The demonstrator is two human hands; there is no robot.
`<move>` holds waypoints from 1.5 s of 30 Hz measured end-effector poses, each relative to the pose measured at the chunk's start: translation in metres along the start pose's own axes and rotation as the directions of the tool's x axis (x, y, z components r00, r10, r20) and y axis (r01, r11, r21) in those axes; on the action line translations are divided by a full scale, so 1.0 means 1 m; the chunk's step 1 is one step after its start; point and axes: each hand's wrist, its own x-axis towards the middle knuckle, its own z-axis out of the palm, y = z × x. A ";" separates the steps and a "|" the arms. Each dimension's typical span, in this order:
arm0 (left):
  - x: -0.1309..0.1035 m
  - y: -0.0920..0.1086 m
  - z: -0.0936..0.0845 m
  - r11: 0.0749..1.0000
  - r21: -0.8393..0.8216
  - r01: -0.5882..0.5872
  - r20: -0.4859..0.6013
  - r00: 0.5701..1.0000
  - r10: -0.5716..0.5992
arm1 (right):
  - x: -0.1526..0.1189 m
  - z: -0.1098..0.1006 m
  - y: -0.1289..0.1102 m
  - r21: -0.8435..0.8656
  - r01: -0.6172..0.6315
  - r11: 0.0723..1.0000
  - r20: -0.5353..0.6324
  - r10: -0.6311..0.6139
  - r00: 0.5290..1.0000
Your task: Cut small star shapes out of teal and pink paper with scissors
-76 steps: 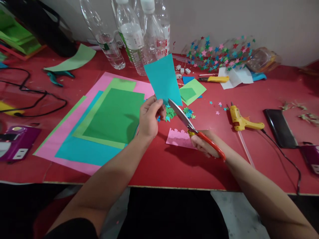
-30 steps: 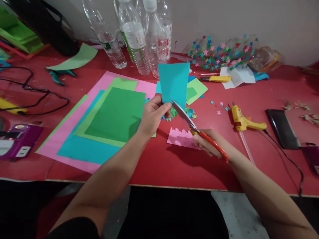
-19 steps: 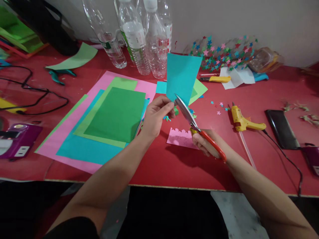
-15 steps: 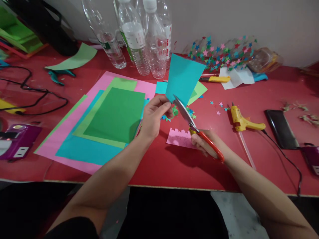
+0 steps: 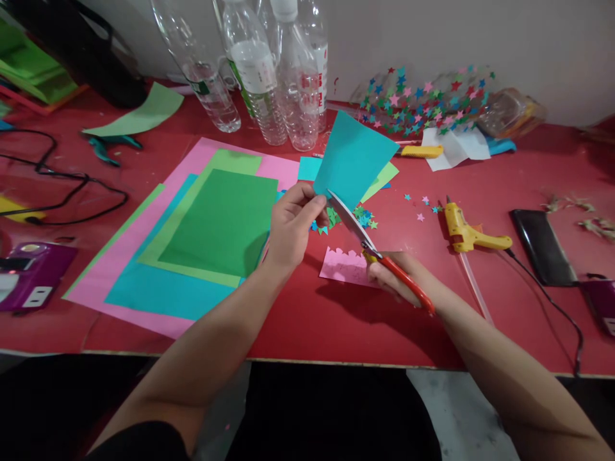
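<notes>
A sheet of teal paper (image 5: 355, 157) is pinched by its lower left corner in my left hand (image 5: 296, 227), held up above the table. My right hand (image 5: 396, 276) grips red-handled scissors (image 5: 353, 221). Their blades lie against the paper's lower edge, close to my left fingertips; whether they are cutting I cannot tell. Below the paper, small green and blue paper stars (image 5: 334, 219) lie in a loose heap. A pink paper strip (image 5: 343, 266) with a notched top edge rests on the table, partly hidden by my right hand.
Stacked coloured sheets (image 5: 221, 221) cover the table's left middle. Plastic bottles (image 5: 293, 83) stand at the back, beside a clear bottle covered in stars (image 5: 427, 99). To the right lie a yellow glue gun (image 5: 468, 230) with its cord and a black phone (image 5: 542, 246). Pliers (image 5: 108, 148) lie far left.
The teal paper has tilted to the right, and its held corner has shifted slightly left with my left hand. The scissor tips have followed a little left and down.
</notes>
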 end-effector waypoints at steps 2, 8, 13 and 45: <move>-0.001 0.000 0.001 1.000 -0.014 -0.006 0.005 1.000 0.006 | -0.001 -0.001 0.000 -0.002 0.009 1.000 0.019 -0.009 1.000; -0.001 0.000 0.001 1.000 0.017 0.001 0.023 1.000 -0.001 | -0.001 -0.004 0.002 0.003 0.064 0.998 0.057 -0.064 0.996; 0.002 0.001 -0.002 0.999 0.053 0.005 0.059 0.998 -0.008 | -0.001 -0.005 0.002 0.011 0.066 0.998 0.066 -0.066 0.996; 0.003 0.002 0.002 0.991 -0.111 0.079 0.054 0.996 -0.073 | 0.002 0.001 0.008 0.039 0.008 0.999 -0.022 -0.007 1.000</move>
